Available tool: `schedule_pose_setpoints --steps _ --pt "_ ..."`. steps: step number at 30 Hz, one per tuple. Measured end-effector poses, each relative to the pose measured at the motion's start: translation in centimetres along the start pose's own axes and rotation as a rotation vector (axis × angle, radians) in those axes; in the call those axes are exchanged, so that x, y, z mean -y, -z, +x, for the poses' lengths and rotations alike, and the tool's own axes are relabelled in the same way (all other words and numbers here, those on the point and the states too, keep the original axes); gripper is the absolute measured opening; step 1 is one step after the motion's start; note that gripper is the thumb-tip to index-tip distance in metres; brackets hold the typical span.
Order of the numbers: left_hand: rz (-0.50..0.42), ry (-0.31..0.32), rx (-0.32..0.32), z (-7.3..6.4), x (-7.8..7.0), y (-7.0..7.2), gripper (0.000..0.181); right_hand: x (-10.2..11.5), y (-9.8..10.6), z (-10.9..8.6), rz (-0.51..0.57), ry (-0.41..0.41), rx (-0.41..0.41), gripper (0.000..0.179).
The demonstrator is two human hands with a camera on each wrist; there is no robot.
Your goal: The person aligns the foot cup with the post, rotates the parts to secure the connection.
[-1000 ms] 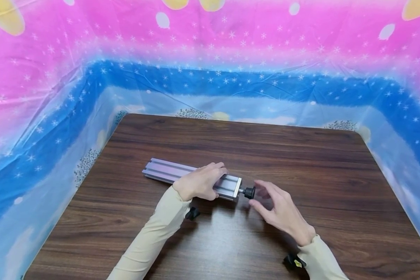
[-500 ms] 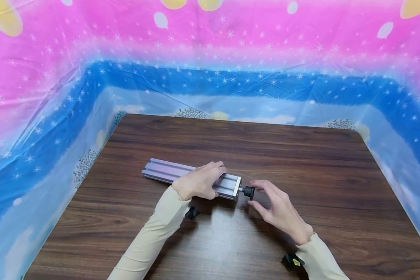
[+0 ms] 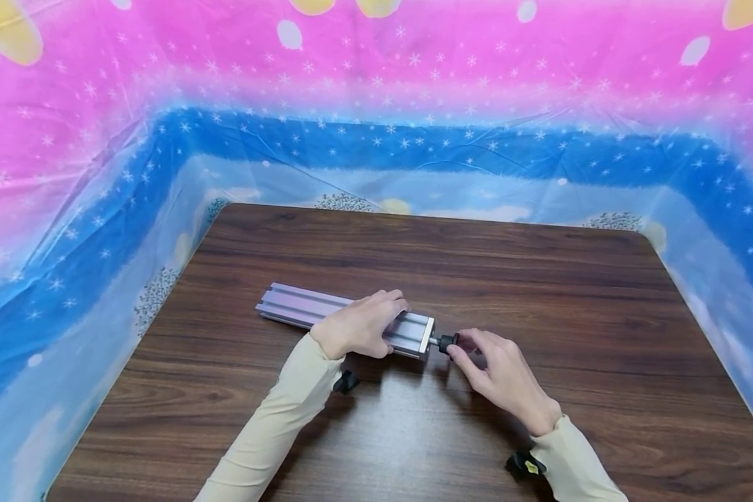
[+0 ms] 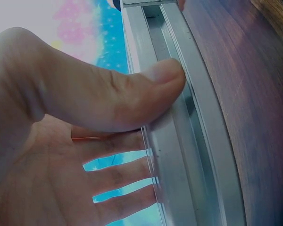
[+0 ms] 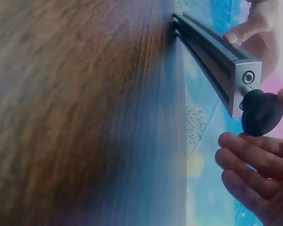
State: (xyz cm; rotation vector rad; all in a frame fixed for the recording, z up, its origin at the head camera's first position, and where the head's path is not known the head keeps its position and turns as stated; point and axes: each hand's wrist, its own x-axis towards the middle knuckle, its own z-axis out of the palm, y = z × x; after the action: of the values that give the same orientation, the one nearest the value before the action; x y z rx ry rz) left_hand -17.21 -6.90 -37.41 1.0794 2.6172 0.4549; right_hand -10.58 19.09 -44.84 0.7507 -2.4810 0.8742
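Note:
A silver aluminium profile (image 3: pixel 301 305) with long grooves lies slantwise on the table, capped at its right end by a metal plate (image 3: pixel 426 336). From that plate a threaded rod sticks out, carrying a round black knob (image 3: pixel 448 344). My left hand (image 3: pixel 359 326) grips the profile from above near the plate. In the left wrist view its thumb (image 4: pixel 155 92) presses the grooved side while the fingers go round the far side. My right hand (image 3: pixel 505 373) pinches the knob between thumb and fingers. A bolt head (image 5: pixel 248 77) shows in the plate in the right wrist view.
The dark wood-grain table (image 3: pixel 477 272) has rounded far corners. Around its back and sides hangs a pink and blue patterned cloth (image 3: pixel 376 150). Black wrist mounts (image 3: pixel 346 381) sit at the cream sleeves (image 3: pixel 270 425).
The fingers and thumb of my right hand have closed from a spread pose around the knob onto it. My left hand and the profile have stayed put.

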Motion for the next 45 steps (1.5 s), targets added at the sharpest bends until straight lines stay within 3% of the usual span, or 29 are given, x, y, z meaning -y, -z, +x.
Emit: schedule_pose_setpoints --steps 3,7,11,16,19,24,27,40,45 --pt "0.002 0.004 0.008 0.05 -0.05 0.00 0.057 0.12 -0.04 0.16 -0.004 -0.053 0.024 0.006" --pt "0.004 0.004 0.013 0.02 -0.13 0.10 0.055 0.20 0.00 0.19 -0.031 -0.106 0.053 0.014" --pt "0.008 -0.003 0.009 -0.06 -0.14 0.25 0.055 0.07 0.15 0.00 0.011 -0.093 0.065 0.012" --pt "0.023 -0.020 -0.003 -0.09 -0.01 0.39 0.052 -0.15 0.36 -0.29 0.097 0.018 0.064 0.065" --pt "0.026 -0.026 -0.008 -0.05 0.07 0.38 0.051 -0.14 0.37 -0.21 0.120 0.091 0.037 0.075" --pt "0.019 -0.028 -0.005 -0.04 0.06 0.32 0.051 -0.07 0.22 0.11 0.128 0.199 -0.050 0.063" --pt "0.016 -0.025 -0.001 -0.06 -0.02 0.32 0.051 -0.06 0.18 0.11 0.108 0.211 -0.075 0.058" --pt "0.018 -0.013 -0.005 0.00 -0.12 0.39 0.051 -0.10 0.23 0.16 0.054 0.048 0.005 0.028" --pt "0.010 -0.007 0.000 -0.11 -0.14 0.32 0.054 0.22 0.29 0.40 0.039 -0.055 0.059 0.012"
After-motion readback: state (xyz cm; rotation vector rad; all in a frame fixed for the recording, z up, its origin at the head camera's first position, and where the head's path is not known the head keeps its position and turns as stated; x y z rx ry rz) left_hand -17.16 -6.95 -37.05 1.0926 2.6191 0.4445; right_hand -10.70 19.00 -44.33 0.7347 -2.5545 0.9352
